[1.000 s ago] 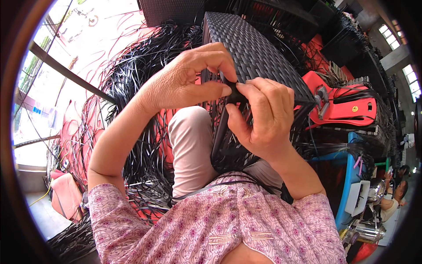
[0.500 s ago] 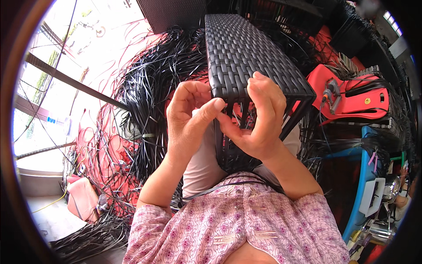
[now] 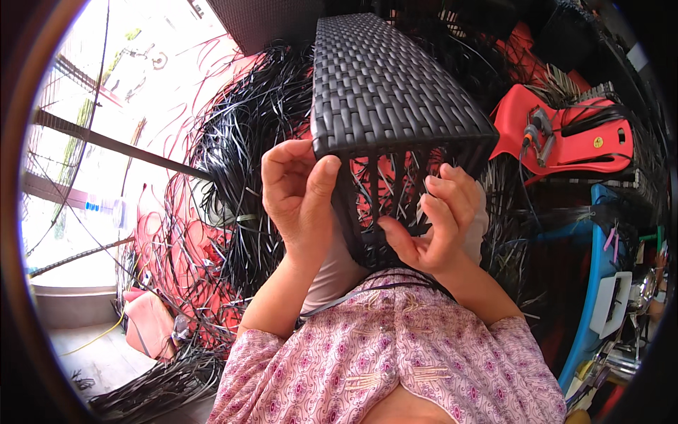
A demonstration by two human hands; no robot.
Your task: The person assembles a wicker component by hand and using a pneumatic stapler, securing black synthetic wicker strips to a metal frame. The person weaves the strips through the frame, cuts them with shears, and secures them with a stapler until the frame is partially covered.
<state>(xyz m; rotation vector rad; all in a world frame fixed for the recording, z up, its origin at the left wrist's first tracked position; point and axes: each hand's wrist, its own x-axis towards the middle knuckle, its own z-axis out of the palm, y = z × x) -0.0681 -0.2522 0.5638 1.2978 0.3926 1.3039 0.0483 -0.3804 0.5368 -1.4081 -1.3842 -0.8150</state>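
In front of me stands a long black woven wicker piece, its flat strips laced over a frame, with its near end facing me. Vertical black strips span that end with gaps between them. My left hand pinches the near left corner, thumb on the front and bent fingers around the side edge. Whether a loose strip is in that pinch is hidden. Before the lower right of the gaps hovers my right hand, its fingers apart and nothing visible in them.
A big heap of loose black strips lies to the left over red sheeting. On the right, a power tool rests on a red plastic chair. Beyond my right arm is a blue-edged surface with a white tray.
My right hand has drawn down and away from the wicker piece's top edge, fingers spreading. The left stays at the corner. The wicker piece appears slightly further left and higher.
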